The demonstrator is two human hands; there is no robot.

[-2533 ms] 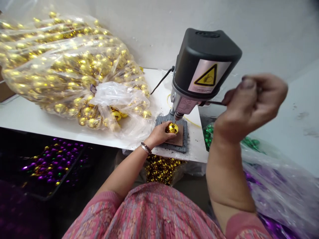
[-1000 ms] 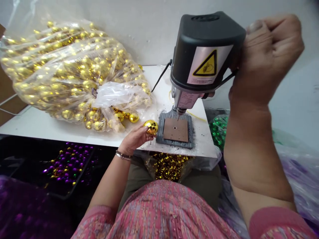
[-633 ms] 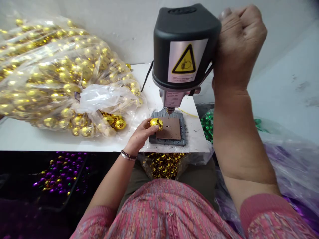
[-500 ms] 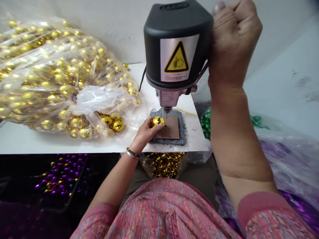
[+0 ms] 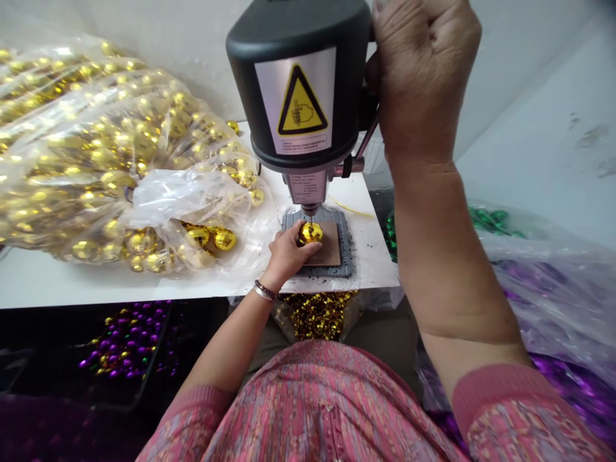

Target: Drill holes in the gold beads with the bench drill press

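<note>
Gold ball [image 5: 310,234] at the back left corner of the brown board [image 5: 328,250], and the left hand [image 5: 287,252] has it, grip closed around its side, thumb in front. Straight above points the thin drill bit [image 5: 310,219]; touching the ball or in it, that's too small to tell. Beneath the board lies the grey plate [image 5: 344,240], dark crumbs all about, near the front right corner of the table [image 5: 72,283]. Over it looms the black drill [image 5: 301,38], and beside that the right hand [image 5: 423,70] is wrapped tight round the lever [image 5: 370,135]. A yellow string [image 5: 353,210] lies toward the table's right edge. Across the left side sprawls a clear bag [image 5: 187,192] full of gold balls, and just below the front edge glitter gold pieces [image 5: 317,314].
</note>
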